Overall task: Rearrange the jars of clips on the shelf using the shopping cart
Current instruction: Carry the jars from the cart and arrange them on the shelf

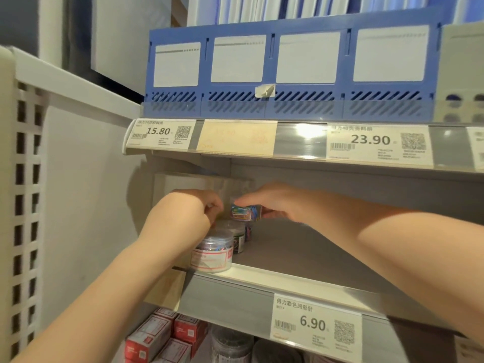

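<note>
Head view: right hand [277,205] pinches jar [246,213], 12 o'clock of row [213,254], probably for stacking; left hand [187,213] fingers curled, grip unclear.

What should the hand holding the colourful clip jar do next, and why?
Probably lower it gently onto the bare part of the shelf, just right of the front jar. The right hand pinches the jar of coloured clips in the air above the other jars, the left hand crowds their left side, and shelf floor shows on the right.
</note>
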Motion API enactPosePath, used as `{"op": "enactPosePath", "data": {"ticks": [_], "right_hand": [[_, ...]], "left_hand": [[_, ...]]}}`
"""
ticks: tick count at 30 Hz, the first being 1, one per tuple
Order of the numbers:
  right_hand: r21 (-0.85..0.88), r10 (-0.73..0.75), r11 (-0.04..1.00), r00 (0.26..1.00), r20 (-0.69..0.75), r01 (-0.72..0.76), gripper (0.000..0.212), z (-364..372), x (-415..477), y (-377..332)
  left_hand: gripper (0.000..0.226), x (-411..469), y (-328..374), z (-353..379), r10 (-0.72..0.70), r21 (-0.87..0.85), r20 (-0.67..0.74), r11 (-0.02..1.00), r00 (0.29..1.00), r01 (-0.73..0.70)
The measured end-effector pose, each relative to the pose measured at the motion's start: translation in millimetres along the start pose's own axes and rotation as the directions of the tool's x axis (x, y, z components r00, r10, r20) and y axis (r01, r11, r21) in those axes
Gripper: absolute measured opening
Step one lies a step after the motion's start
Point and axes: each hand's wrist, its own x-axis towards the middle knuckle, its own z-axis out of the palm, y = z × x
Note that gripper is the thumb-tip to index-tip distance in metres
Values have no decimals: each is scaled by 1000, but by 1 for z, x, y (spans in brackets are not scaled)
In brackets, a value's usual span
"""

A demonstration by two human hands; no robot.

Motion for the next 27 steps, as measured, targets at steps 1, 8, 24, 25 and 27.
{"op": "enactPosePath", "data": {"ticks": [1,8,24,25,27], "right_hand": [[-6,5,1000,1000,2,-5,24,3,2,1],[8,29,1000,999,23,-29,27,19,11,0],[-168,75,983,996,-43,-81,33,27,12,-7],[-171,73,982,996,-47,-80,33,27,12,-7],[-172,76,982,996,-45,-82,36,28,12,-7]], "left_hand": [[14,1,0,0,-2,-3,0,1000,1000,2],[16,-1,2,-2,-2,10,8,1000,1000,2],[20,-4,8,-7,-25,37,56,999,998,23],[20,-4,8,-7,-26,36,55,999,998,25],[19,-3,7,-7,-30,41,56,999,998,27]]}}
